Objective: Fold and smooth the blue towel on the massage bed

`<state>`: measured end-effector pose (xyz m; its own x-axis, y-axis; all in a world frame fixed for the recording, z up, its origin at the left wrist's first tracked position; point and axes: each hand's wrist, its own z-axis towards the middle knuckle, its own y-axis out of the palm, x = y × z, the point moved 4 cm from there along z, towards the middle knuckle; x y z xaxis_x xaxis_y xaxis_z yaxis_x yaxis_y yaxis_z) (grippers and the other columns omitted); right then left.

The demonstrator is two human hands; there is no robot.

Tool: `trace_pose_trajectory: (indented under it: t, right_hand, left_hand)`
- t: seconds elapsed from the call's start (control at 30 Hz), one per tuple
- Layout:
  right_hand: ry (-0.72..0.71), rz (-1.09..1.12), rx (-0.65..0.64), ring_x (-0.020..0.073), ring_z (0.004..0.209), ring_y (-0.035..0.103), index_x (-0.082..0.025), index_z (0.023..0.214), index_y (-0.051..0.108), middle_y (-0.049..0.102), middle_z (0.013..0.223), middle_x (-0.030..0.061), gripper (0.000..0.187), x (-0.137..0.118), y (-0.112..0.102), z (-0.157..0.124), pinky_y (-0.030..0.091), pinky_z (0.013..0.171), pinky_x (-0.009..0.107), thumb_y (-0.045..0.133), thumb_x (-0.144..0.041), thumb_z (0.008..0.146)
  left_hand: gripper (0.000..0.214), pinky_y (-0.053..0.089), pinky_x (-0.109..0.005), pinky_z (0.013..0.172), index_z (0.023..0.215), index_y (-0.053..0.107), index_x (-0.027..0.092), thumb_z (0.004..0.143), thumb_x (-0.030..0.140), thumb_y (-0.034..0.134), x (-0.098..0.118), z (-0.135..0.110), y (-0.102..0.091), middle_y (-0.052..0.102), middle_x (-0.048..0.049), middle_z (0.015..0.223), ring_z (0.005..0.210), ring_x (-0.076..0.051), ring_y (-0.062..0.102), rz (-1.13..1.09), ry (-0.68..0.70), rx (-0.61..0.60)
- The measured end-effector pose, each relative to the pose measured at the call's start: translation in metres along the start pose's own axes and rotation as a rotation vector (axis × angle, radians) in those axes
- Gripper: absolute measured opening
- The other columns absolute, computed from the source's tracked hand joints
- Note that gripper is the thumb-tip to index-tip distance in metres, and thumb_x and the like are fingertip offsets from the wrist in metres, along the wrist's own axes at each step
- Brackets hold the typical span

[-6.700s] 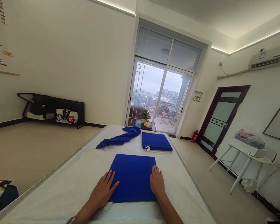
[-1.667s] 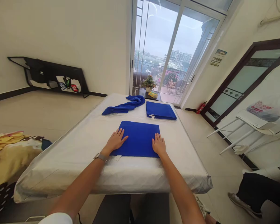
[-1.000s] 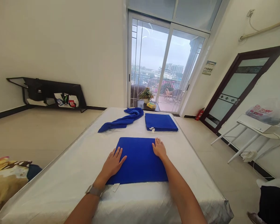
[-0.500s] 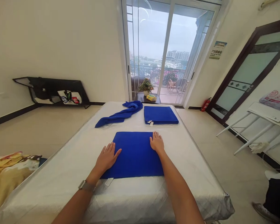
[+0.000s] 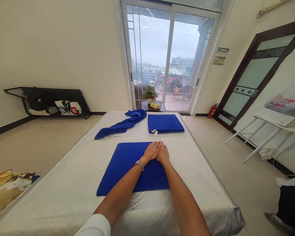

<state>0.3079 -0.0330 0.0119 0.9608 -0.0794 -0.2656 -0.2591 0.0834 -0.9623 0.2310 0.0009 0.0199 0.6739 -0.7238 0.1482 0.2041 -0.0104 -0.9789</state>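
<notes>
A folded blue microfibre towel (image 5: 121,167) lies flat on the white plastic-covered mattress (image 5: 64,193), skewed toward the left at its near corner. My left hand (image 5: 151,151) and my right hand (image 5: 163,153) rest palm down on its far edge, side by side and touching, holding nothing. A watch (image 5: 139,165) sits on my left wrist. Farther along the mattress lies a second folded blue towel (image 5: 164,124) with a white tag, and left of it a crumpled blue towel (image 5: 119,126).
A small dark table (image 5: 151,106) with a potted plant stands past the mattress's far end, before a glass balcony door (image 5: 170,55). Patterned bedding (image 5: 7,188) lies at lower left. A person's dark trouser leg (image 5: 288,206) shows at lower right, near a white side table (image 5: 267,123).
Both hands have slid together to the middle of the towel's far edge. The towel's near-left corner now lies farther left, and the view has shifted slightly.
</notes>
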Motion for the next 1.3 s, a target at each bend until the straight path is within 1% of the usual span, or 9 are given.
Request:
trace_pose_trajectory:
  t: [0.17,0.27,0.43,0.53,0.7,0.9,1.0,1.13,1.3]
  right_hand:
    - [0.060,0.008,-0.005,0.0180,0.154,0.011,-0.010,0.159,0.023,0.018,0.166,0.0075,0.062,-0.001,0.004,0.006,0.008,0.123,0.037,0.019,-0.033,0.102]
    - [0.068,-0.001,-0.008,0.0185,0.154,0.011,-0.009,0.159,0.022,0.019,0.166,0.0077,0.064,-0.001,0.004,0.008,0.007,0.123,0.037,0.018,-0.039,0.103]
    - [0.095,-0.034,-0.045,0.0160,0.154,0.009,-0.012,0.160,0.019,0.017,0.167,0.0047,0.064,0.001,0.004,0.009,0.006,0.123,0.036,0.015,-0.041,0.103]
    - [0.113,-0.055,-0.055,0.0148,0.154,0.008,-0.015,0.161,0.018,0.016,0.167,0.0029,0.063,0.003,0.004,0.011,0.006,0.123,0.035,0.015,-0.040,0.103]
    - [0.124,-0.115,-0.055,0.0159,0.154,0.012,-0.014,0.160,0.021,0.019,0.167,0.0039,0.061,-0.002,-0.002,0.009,0.008,0.123,0.035,0.017,-0.039,0.104]
    - [0.075,-0.232,0.094,0.0175,0.153,0.013,-0.010,0.158,0.027,0.026,0.165,0.0074,0.060,-0.019,-0.017,-0.018,0.005,0.123,0.038,0.017,-0.032,0.103]
    - [0.063,-0.209,0.049,0.0173,0.153,0.014,-0.010,0.158,0.025,0.024,0.165,0.0068,0.061,-0.018,-0.013,-0.039,0.007,0.123,0.036,0.015,-0.037,0.104]
    - [0.117,-0.148,-0.055,0.0176,0.154,0.012,-0.010,0.160,0.019,0.017,0.167,0.0062,0.066,-0.009,-0.002,-0.060,0.010,0.123,0.036,0.014,-0.045,0.104]
    - [0.131,-0.083,-0.042,0.0184,0.154,0.011,-0.010,0.160,0.019,0.016,0.167,0.0060,0.066,-0.008,0.001,-0.065,0.008,0.124,0.036,0.015,-0.045,0.104]
  left_hand:
    - [0.065,0.019,-0.047,0.123,0.156,0.031,0.014,0.103,0.049,0.014,-0.043,-0.027,0.007,0.031,-0.0142,0.162,0.152,-0.026,0.023,-0.010,-0.092,0.000]
    - [0.073,0.017,-0.049,0.123,0.156,0.030,0.013,0.101,0.057,0.012,-0.076,-0.051,0.000,0.030,-0.0146,0.162,0.152,-0.027,0.022,-0.017,-0.181,0.015]
    - [0.081,0.017,-0.050,0.123,0.156,0.029,0.013,0.098,0.065,0.010,-0.143,-0.099,-0.018,0.029,-0.0152,0.163,0.152,-0.029,0.022,0.023,-0.367,0.040]
    - [0.085,0.018,-0.050,0.122,0.156,0.028,0.009,0.097,0.067,0.009,-0.168,-0.120,-0.023,0.026,-0.0162,0.164,0.152,-0.030,0.021,0.024,-0.451,0.056]
    - [0.088,0.019,-0.050,0.122,0.155,0.031,0.006,0.096,0.068,0.009,-0.172,-0.124,-0.025,0.027,-0.0190,0.163,0.152,-0.032,0.021,-0.010,-0.482,0.084]
    - [0.087,0.016,-0.048,0.123,0.155,0.030,0.006,0.096,0.067,0.010,-0.168,-0.123,-0.025,0.025,-0.0195,0.163,0.152,-0.032,0.020,-0.043,-0.475,0.097]
    - [0.088,0.018,-0.048,0.122,0.154,0.031,0.004,0.096,0.067,0.009,-0.169,-0.124,-0.023,0.028,-0.0209,0.162,0.152,-0.032,0.022,-0.016,-0.464,0.120]
    - [0.086,0.022,-0.050,0.121,0.153,0.034,0.006,0.096,0.067,0.010,-0.170,-0.124,-0.021,0.032,-0.0197,0.161,0.150,-0.033,0.027,0.010,-0.461,0.161]
    - [0.088,0.022,-0.049,0.121,0.153,0.033,0.004,0.096,0.067,0.010,-0.171,-0.125,-0.022,0.032,-0.0197,0.161,0.150,-0.032,0.027,0.024,-0.453,0.147]
